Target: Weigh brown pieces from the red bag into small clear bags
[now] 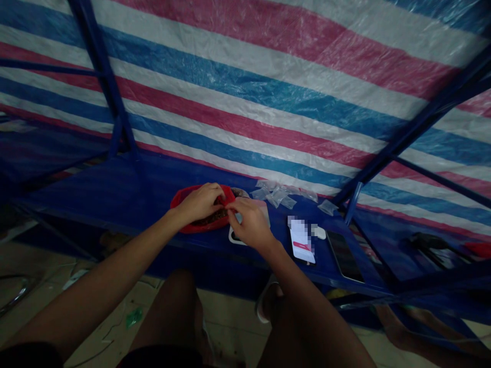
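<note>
My left hand [200,202] rests curled over a red bowl [180,199] that holds dark brownish pieces [209,220]. Its fingers are pinched together at the bowl's right side. My right hand [250,223] meets it there, fingers also pinched on something small that I cannot make out. Under my right hand lies a small white device [232,237], partly hidden. The bowl stands on a blue shelf [126,191].
Several small clear plastic bags [278,194] lie behind the bowl by the striped tarp wall [268,87]. A lit phone [302,243], a small white case [319,232] and a dark phone [344,254] lie to the right. Blue frame bars [402,140] slant down at both sides. Another person's leg [402,327] shows low right.
</note>
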{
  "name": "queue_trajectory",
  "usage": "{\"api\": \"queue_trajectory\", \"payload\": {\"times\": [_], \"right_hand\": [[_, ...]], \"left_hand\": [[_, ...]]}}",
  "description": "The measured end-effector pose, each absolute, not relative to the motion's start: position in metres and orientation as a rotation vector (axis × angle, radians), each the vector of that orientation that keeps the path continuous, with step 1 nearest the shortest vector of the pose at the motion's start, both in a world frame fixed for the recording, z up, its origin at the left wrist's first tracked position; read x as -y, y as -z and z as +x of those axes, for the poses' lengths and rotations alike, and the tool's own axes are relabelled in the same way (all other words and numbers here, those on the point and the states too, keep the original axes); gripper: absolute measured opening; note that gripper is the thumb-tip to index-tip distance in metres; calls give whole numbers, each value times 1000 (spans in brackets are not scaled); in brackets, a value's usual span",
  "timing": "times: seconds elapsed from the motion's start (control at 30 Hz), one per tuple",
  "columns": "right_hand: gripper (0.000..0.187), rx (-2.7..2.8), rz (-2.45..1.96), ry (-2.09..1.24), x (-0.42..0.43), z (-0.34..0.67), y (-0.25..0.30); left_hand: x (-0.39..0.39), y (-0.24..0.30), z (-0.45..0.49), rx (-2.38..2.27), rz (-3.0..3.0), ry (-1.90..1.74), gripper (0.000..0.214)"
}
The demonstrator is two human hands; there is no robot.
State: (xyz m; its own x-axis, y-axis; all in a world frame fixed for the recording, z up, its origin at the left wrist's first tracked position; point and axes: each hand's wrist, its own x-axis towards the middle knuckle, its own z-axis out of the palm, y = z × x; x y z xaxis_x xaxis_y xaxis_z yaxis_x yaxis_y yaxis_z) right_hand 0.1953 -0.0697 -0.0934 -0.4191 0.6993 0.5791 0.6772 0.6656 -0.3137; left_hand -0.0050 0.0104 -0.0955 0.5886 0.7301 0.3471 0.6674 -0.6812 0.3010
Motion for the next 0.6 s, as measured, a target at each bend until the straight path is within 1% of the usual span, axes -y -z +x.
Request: {"api": "queue_trajectory", "payload": {"times": [0.1,0.2,0.3,0.4,0.47,0.6], "right_hand": [[22,2425,-1063,46,75,185,100],[21,2611,-1060,153,79,175,104],[21,2685,-1085,178,81,172,104],[24,2711,-1096,170,82,173,104],[25,2725,-1101,157,82,174,104],[24,2738,-1106,106,84,175,103]], "left_hand": [[-16,99,-3,-1235,2669,-605,18],[-12,103,-8,-1201,2703,-642,27],[-2,106,-17,-1136,2719,-667,27],[6,107,-23,-999,2708,-520,24],[7,105,-22,-947,2699,-433,27],[5,97,-14,-978,2676,-272,26]]}}
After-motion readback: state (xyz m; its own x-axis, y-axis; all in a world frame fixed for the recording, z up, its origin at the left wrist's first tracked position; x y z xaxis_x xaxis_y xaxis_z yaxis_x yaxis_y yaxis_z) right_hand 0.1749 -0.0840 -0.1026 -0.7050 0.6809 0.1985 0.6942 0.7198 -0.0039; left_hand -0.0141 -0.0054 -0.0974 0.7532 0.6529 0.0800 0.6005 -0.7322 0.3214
